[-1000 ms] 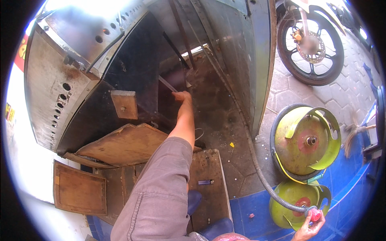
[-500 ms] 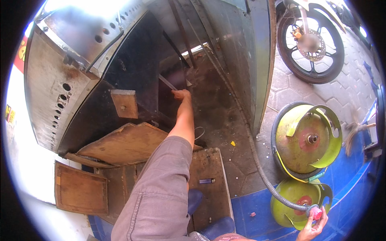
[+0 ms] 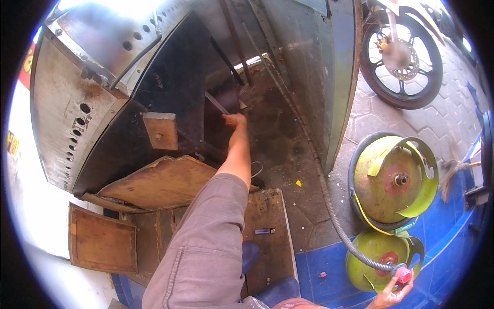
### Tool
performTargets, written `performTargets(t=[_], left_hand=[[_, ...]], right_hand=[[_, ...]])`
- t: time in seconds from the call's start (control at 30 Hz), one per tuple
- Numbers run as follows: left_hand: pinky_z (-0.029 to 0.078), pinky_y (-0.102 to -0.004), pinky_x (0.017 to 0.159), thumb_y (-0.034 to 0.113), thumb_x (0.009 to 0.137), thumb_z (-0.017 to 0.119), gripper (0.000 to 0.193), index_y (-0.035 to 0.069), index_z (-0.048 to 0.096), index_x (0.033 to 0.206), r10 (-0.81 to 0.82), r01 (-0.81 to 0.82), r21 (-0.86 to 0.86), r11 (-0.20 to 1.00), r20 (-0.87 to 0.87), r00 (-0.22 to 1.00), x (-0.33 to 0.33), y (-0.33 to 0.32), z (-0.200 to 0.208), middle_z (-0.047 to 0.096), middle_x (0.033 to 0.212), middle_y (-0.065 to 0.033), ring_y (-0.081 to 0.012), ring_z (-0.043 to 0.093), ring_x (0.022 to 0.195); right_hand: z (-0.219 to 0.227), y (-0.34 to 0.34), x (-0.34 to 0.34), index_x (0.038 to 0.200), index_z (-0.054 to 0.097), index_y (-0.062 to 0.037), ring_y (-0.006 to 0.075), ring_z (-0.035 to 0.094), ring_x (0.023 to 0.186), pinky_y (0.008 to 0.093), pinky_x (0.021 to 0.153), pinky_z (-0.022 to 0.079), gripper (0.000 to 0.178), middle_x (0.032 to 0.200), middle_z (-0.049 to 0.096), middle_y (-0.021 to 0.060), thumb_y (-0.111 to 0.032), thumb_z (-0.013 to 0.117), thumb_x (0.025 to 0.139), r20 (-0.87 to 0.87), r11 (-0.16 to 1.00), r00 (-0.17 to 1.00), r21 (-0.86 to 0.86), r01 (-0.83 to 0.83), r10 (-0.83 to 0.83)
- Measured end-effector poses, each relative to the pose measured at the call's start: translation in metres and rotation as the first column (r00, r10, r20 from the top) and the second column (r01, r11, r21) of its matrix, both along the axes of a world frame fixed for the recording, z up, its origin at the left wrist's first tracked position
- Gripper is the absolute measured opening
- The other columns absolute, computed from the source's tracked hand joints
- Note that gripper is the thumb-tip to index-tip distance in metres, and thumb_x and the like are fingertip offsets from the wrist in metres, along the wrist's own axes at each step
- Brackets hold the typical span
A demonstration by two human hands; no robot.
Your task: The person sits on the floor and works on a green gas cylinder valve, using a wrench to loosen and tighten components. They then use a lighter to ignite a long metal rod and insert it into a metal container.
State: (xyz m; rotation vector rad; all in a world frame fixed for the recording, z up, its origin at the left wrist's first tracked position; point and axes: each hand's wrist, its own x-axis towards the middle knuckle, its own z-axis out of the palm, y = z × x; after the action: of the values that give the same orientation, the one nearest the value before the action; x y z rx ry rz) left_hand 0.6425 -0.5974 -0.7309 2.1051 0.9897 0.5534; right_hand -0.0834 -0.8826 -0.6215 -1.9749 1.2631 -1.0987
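My left hand (image 3: 235, 121) reaches deep into the dark space of a metal cart, its fingers closed at the lower end of a narrow grey metal strip (image 3: 215, 102). A brown-grey sleeve (image 3: 206, 247) covers the near part of that arm. At the lower right, the fingers of my right hand (image 3: 392, 295) hold a pinkish-red gas regulator (image 3: 405, 275). A grey corrugated hose (image 3: 334, 220) runs from the regulator up into the cart. Behind the regulator, the lower green gas cylinder (image 3: 366, 257) stands on the tiles, its top partly hidden.
Another green gas cylinder (image 3: 383, 177) stands just beyond. The cart's metal panel (image 3: 309, 77) rises ahead, with a motorcycle wheel (image 3: 402, 62) to its right. A purple lighter (image 3: 265, 231) lies on a wooden board (image 3: 262, 206). A broom (image 3: 453, 167) is at the far right.
My right hand has shifted slightly left around the regulator, which remains above the lower cylinder. The left hand stays at the metal strip. The whole view has moved a little.
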Motion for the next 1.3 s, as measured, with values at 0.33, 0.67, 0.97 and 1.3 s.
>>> performTargets(t=[0.33,0.67,0.97,1.3], left_hand=[[0.053,-0.0493,0.092,0.004,0.081,0.066,0.038,0.003,0.056,0.118,-0.010,0.013,-0.036,0.999,0.071,0.997,0.002,-0.006,0.003,0.067,0.113,-0.0237,-0.0426,0.066,0.105],[0.057,-0.0468,0.082,0.007,0.080,0.068,0.017,0.000,0.068,0.095,0.004,-0.005,0.100,0.995,0.003,1.000,0.027,-0.008,0.004,0.072,0.094,-0.0224,-0.0392,0.071,0.091],[0.054,-0.0481,0.083,0.005,0.075,0.071,0.015,-0.002,0.069,0.089,0.029,-0.033,0.044,0.998,0.088,0.996,0.031,-0.006,-0.001,0.070,0.088,-0.0210,-0.0420,0.069,0.092],[0.052,-0.0496,0.084,0.003,0.080,0.066,0.014,0.001,0.062,0.093,-0.058,0.053,0.032,0.998,0.148,0.987,0.015,-0.007,0.008,0.071,0.091,-0.0210,-0.0395,0.069,0.092]], right_hand=[[0.030,0.012,0.034,0.108,0.066,0.0052,0.0317,0.066,0.088,0.0388,0.079,0.055,0.047,0.100,0.068,0.0187,-0.026,0.086,0.078,-0.074,0.939,0.990,-0.333,0.087,-0.119],[0.025,0.014,0.039,0.109,0.064,0.0064,0.0321,0.066,0.087,0.0384,0.074,0.057,0.048,0.101,0.066,0.0205,-0.027,0.084,0.080,0.039,0.947,0.992,-0.294,0.127,-0.121],[0.023,0.014,0.042,0.108,0.064,0.0062,0.0317,0.066,0.086,0.0382,0.074,0.057,0.048,0.101,0.066,0.0202,-0.027,0.084,0.080,0.050,0.940,0.989,-0.308,0.146,-0.137],[-0.005,0.006,0.012,0.127,0.059,0.0009,0.0290,0.062,0.109,0.0368,0.087,0.052,0.040,0.124,0.062,0.0164,-0.018,0.069,0.093,-0.115,0.971,0.981,-0.200,0.133,-0.158]])
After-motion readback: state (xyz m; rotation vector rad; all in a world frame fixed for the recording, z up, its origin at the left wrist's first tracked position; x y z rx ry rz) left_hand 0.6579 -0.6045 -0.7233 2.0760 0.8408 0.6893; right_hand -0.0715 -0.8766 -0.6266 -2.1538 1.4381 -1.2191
